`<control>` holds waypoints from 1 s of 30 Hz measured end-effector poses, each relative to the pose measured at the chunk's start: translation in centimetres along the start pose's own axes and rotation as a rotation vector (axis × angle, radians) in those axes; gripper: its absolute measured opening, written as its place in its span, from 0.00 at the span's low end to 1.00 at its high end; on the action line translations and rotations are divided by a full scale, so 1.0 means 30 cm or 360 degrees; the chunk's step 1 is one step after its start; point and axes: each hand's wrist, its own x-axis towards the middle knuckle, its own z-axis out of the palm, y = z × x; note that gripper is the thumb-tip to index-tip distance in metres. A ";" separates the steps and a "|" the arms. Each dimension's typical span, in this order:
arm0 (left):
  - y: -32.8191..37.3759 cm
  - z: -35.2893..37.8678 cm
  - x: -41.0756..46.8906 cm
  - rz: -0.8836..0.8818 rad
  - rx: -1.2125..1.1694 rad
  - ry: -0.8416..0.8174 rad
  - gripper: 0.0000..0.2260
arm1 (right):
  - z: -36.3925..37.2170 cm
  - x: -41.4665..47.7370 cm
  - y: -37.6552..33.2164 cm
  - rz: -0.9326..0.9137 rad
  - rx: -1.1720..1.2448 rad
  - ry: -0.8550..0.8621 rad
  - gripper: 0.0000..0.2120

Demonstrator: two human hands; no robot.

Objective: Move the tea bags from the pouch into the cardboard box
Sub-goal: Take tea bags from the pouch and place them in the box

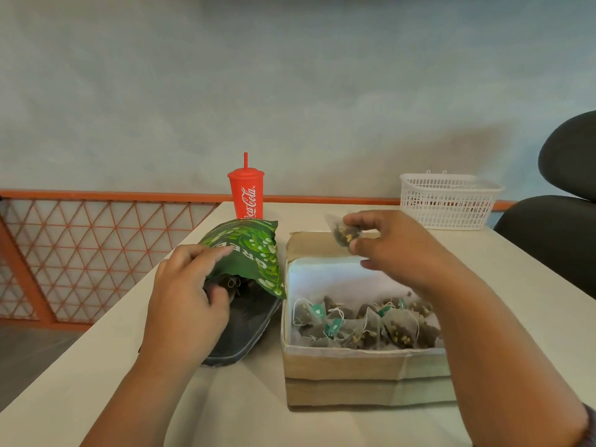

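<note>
Left hand [183, 295]: grips the open mouth of the pouch [251, 250], fingers over the upper lip and thumb at the opening, propping it wide.
Right hand [396, 250]: pinches one tea bag [345, 233] between thumb and fingertips, above the far wall of the cardboard box [364, 379].
Pouch: green, on its side by the left edge of the worktop [245, 408], mouth toward me, just beside the box. Inside is dark; a string and some bags show at the mouth, number unclear.
Cardboard box: open, white-lined, close to the near edge. A pile of tea bags [364, 324] is heaped against its near wall; the far half of the floor is bare.
Handling, tea bag: I judge it very light, a soft mesh pyramid of loose leaf, easy to crush or tear. Take it by a corner or seam with a light pinch. Strings and green tags may snag on neighbours.
Handling, pouch: limp film, likely to slide and sag shut if let go. Hold it by the lip.
Progress: well along, judging by the pile; pouch not empty.
Next: lower over the bare floor and let go low.
Also present: red cup [246, 195] at the far edge behind the pouch; white basket [448, 201] near the far right corner; dark chair [561, 201] beyond the right edge.
</note>
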 end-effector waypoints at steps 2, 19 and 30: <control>-0.002 -0.001 0.001 0.0008 0.0003 0.0003 0.21 | -0.051 -0.010 0.000 0.0007 0.0000 0.0030 0.14; -0.055 0.020 0.002 0.0218 -0.0065 0.0292 0.13 | -0.270 -0.035 0.141 0.0382 -0.0761 -0.0139 0.10; -0.031 0.030 0.002 0.0396 0.0183 0.0108 0.20 | -0.127 -0.055 0.008 -0.0129 -0.0606 -0.0283 0.11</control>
